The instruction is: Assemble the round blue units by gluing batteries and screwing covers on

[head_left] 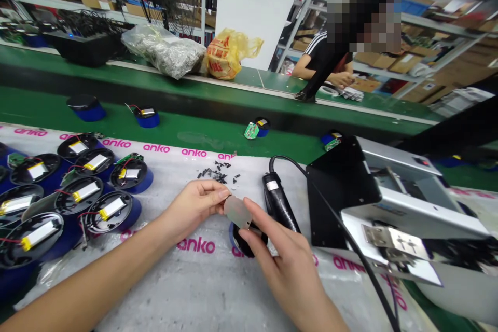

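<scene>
A thin, flat grey metal disc [238, 212] is held at its right edge between the thumb and fingers of my right hand [288, 254]. My left hand [204, 198] is closed in a pinch at the disc's upper left edge; whether a smaller part is also between those fingertips is hidden. Directly below the disc stands a round blue and black housing [234, 237], partly covered by the disc and my right fingers. Small black pieces [218, 171] lie scattered just beyond my left hand. A black cylindrical electric screwdriver [282, 202] with a cable lies right of my hands.
Several blue housings with batteries [112, 209] crowd the left side. A white and black machine [350, 192] stands at right, its cable crossing the mat. Across the green conveyor, a person [322, 57] works at the far bench near a yellow bag [225, 57].
</scene>
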A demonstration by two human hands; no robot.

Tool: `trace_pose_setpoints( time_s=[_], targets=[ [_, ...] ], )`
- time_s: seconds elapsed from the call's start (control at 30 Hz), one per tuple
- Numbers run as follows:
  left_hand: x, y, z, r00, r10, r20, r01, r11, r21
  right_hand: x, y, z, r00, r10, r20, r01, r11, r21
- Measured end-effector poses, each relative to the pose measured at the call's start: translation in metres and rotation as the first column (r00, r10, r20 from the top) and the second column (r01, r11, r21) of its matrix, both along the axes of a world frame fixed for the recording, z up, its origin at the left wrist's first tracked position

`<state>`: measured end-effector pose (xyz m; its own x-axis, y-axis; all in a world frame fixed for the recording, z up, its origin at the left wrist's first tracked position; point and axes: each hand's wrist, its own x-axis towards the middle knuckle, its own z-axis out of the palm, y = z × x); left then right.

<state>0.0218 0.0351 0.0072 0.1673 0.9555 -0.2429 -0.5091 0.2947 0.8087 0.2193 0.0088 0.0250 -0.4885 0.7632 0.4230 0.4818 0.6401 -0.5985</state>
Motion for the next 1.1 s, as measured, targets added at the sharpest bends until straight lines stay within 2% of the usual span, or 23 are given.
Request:
trace_pose_setpoints(
  time_s=[0.17, 0.33, 0.4, 0.5, 0.63, 0.7, 0.77, 0.83, 0.87, 0.93, 1.03, 1.1],
  targets=[
    [0.003, -0.003, 0.004, 0.998, 0.063, -0.008, -0.062, 0.997, 0.039, -0.003, 0.002, -0.002, 0.999, -0.039, 0.037, 0.036, 0.997, 0.073],
    [0.01, -0.01, 0.007, 0.992, 0.125, -0.034, -0.119, 0.985, 0.125, -0.008, -0.003, 0.002, 0.978, -0.115, 0.175, 0.073, 0.971, 0.229],
    [0.013, -0.013, 0.005, 0.99, 0.129, -0.053, -0.119, 0.981, 0.155, -0.01, -0.004, 0.004, 0.973, -0.118, 0.198, 0.073, 0.972, 0.224],
    [0.013, -0.015, 0.003, 0.988, 0.098, -0.118, -0.072, 0.976, 0.206, -0.009, -0.003, 0.01, 0.974, -0.107, 0.198, 0.076, 0.984, 0.161],
    [0.007, -0.017, 0.006, 0.97, 0.048, -0.236, 0.03, 0.949, 0.315, 0.001, 0.004, 0.026, 0.985, -0.058, 0.162, 0.047, 0.996, 0.074],
    [0.005, -0.018, 0.008, 0.946, -0.008, -0.325, 0.133, 0.921, 0.365, 0.008, 0.006, 0.035, 0.992, -0.05, 0.12, 0.051, 0.999, -0.008],
    [0.007, -0.02, 0.007, 0.861, -0.062, -0.506, 0.304, 0.859, 0.412, 0.013, 0.003, 0.039, 0.996, -0.057, 0.063, 0.065, 0.989, -0.13],
    [0.011, -0.022, 0.005, 0.709, -0.05, -0.704, 0.459, 0.79, 0.406, 0.019, -0.004, 0.036, 0.996, -0.09, -0.014, 0.084, 0.968, -0.236],
    [0.013, -0.022, 0.004, 0.636, -0.03, -0.771, 0.503, 0.773, 0.385, 0.022, -0.008, 0.033, 0.993, -0.114, -0.042, 0.098, 0.957, -0.273],
    [0.016, -0.022, 0.003, 0.571, -0.026, -0.82, 0.533, 0.772, 0.347, 0.028, -0.016, 0.023, 0.986, -0.15, -0.074, 0.118, 0.937, -0.329],
    [0.017, -0.022, 0.006, 0.624, -0.071, -0.778, 0.521, 0.781, 0.346, 0.035, -0.023, 0.01, 0.983, -0.169, -0.076, 0.128, 0.916, -0.381],
    [0.016, -0.024, 0.011, 0.681, -0.136, -0.719, 0.489, 0.815, 0.309, 0.037, -0.024, 0.005, 0.98, -0.178, -0.089, 0.129, 0.909, -0.396]
  ],
)
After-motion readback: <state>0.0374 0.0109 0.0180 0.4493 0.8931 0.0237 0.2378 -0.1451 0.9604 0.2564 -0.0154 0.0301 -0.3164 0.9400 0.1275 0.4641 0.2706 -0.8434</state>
